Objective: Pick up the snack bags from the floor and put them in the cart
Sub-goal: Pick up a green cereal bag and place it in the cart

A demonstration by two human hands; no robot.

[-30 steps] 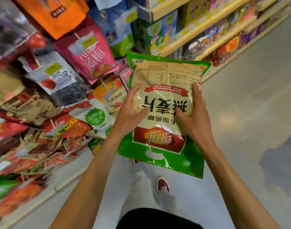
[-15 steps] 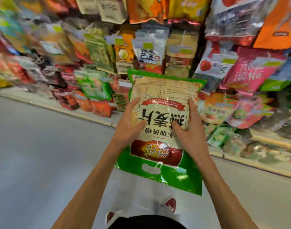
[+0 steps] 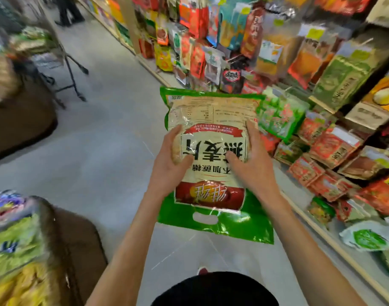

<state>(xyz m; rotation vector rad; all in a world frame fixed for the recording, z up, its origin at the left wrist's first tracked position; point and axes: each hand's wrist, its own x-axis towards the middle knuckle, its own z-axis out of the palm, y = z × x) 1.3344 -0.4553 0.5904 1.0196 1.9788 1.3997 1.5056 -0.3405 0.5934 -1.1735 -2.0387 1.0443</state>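
Grey shop floor runs past my left hand; shelves of bright packets stand beyond my right hand. A moment ago those packets were straight ahead of my fingers — now they're off to the right. Both hands squeeze the snack bag above the floor, thumbs on its front. Its long side points away from me — handle hole by my wrists, words upside down.
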